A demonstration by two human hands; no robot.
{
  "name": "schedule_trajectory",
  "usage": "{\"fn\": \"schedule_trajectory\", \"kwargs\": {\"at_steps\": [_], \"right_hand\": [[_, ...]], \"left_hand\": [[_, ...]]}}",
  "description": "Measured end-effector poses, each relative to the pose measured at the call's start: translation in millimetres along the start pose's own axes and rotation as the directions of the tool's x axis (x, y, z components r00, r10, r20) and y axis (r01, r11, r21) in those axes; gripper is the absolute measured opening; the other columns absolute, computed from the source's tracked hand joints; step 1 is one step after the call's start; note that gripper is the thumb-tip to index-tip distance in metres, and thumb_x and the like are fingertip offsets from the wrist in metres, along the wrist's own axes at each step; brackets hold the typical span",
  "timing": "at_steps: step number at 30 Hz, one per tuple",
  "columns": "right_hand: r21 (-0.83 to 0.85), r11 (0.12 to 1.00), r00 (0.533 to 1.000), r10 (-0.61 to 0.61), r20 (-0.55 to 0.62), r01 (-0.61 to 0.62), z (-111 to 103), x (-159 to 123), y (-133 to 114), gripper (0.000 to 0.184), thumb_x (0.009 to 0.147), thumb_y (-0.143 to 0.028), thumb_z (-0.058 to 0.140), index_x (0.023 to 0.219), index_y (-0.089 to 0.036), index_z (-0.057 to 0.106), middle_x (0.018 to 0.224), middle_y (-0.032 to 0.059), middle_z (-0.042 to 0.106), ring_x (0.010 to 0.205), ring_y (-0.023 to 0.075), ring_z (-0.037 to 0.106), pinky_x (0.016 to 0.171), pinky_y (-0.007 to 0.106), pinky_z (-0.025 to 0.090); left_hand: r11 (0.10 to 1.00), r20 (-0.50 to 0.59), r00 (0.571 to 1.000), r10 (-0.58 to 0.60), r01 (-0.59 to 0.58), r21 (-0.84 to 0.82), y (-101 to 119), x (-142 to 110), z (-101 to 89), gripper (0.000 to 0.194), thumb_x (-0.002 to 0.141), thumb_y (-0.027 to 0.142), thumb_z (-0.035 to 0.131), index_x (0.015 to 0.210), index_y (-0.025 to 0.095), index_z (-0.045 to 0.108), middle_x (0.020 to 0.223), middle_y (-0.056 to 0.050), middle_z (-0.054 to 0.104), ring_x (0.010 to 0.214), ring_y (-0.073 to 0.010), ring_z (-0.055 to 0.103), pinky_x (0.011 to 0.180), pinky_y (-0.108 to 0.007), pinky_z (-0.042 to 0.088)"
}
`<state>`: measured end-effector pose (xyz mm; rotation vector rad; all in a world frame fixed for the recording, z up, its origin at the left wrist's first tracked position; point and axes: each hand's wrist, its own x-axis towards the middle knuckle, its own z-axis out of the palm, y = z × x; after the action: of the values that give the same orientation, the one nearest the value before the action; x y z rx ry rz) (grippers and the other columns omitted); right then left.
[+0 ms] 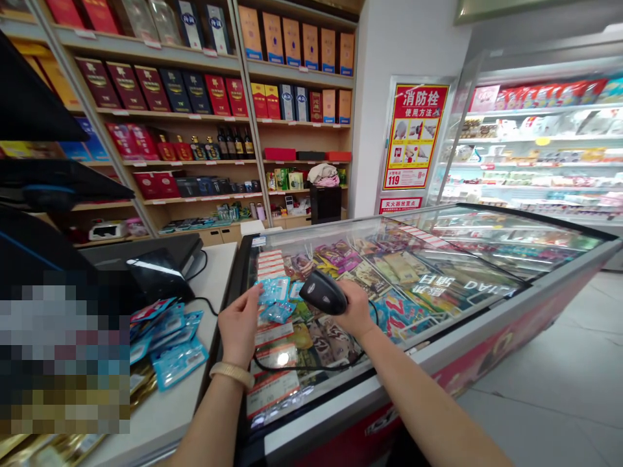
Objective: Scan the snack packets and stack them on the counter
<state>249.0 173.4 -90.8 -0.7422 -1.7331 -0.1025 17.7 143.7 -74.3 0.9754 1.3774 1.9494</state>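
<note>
My left hand (241,324) pinches the edge of a small blue snack packet (273,290) above the freezer's glass top. Just below it, another blue packet (277,312) lies on the glass. In my right hand (355,308) is a black handheld barcode scanner (324,292), its head turned left toward the blue packets. The scanner's cable (311,368) loops down across the glass. On the white counter (214,279) at the left, several more blue packets (180,363) lie in a loose pile.
The glass-topped chest freezer (438,357) stretches away to the right, with frozen goods under its lid. Gold packets (141,383) and a dark screen (160,272) occupy the counter. Shelves of boxed bottles (175,91) stand behind, and a lit display fridge (545,143) is at the right.
</note>
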Motion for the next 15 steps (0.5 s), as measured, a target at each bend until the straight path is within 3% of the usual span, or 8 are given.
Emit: {"fn": "schedule_trajectory", "kwargs": {"at_steps": [2, 4, 7, 11, 15], "right_hand": [[0.009, 1.0, 0.999, -0.017, 0.039, 0.017, -0.1, 0.0, -0.1, 0.02, 0.074, -0.029, 0.058, 0.09, -0.02, 0.066, 0.076, 0.0063, 0.067, 0.071, 0.0222, 0.062, 0.066, 0.032, 0.046], [0.013, 1.0, 0.995, -0.029, 0.097, 0.028, 0.3, -0.5, 0.5, 0.02, 0.073, -0.029, 0.06, 0.09, -0.02, 0.067, 0.077, 0.0063, 0.067, 0.072, 0.0222, 0.062, 0.066, 0.032, 0.046], [-0.008, 1.0, 0.981, -0.013, 0.193, 0.015, 1.6, -2.0, 2.1, 0.022, 0.073, -0.029, 0.062, 0.091, -0.02, 0.068, 0.076, 0.0053, 0.067, 0.072, 0.0221, 0.062, 0.066, 0.031, 0.046], [-0.032, 0.999, 0.962, 0.016, 0.272, -0.008, 3.4, -3.9, 3.8, 0.028, 0.07, -0.03, 0.066, 0.096, -0.02, 0.069, 0.08, 0.0058, 0.069, 0.076, 0.0229, 0.064, 0.069, 0.031, 0.047], [-0.055, 0.998, 0.954, 0.039, 0.296, -0.023, 4.5, -4.2, 4.7, 0.032, 0.068, -0.027, 0.067, 0.099, -0.02, 0.07, 0.084, 0.0068, 0.071, 0.079, 0.0241, 0.066, 0.072, 0.033, 0.049]], "left_hand": [[0.993, -0.028, 0.996, 0.089, -0.086, 0.079, -0.2, -0.9, -3.7, 0.028, 0.067, 0.034, 0.079, 0.09, 0.017, 0.077, 0.112, -0.012, 0.073, 0.091, -0.022, 0.069, 0.078, -0.029, 0.056], [0.982, -0.053, 0.987, 0.155, -0.148, 0.115, 0.4, -1.3, -5.3, 0.045, 0.062, 0.025, 0.083, 0.106, 0.02, 0.075, 0.119, -0.011, 0.07, 0.094, -0.0219, 0.068, 0.08, -0.028, 0.057], [0.986, -0.083, 0.986, 0.143, -0.135, 0.1, 0.0, -1.0, -4.2, 0.062, 0.063, 0.022, 0.083, 0.123, 0.02, 0.067, 0.121, -0.012, 0.069, 0.097, -0.0216, 0.069, 0.082, -0.029, 0.057], [0.994, -0.065, 0.996, 0.066, -0.06, 0.094, -4.3, 1.0, -2.2, 0.051, 0.07, 0.028, 0.075, 0.119, 0.014, 0.066, 0.105, -0.012, 0.073, 0.079, -0.019, 0.07, 0.077, -0.035, 0.06], [0.988, -0.072, 0.992, 0.1, -0.09, 0.129, -9.3, 4.0, -4.0, 0.051, 0.069, 0.033, 0.075, 0.116, 0.014, 0.067, 0.104, -0.012, 0.073, 0.078, -0.0194, 0.07, 0.08, -0.038, 0.06]]}}
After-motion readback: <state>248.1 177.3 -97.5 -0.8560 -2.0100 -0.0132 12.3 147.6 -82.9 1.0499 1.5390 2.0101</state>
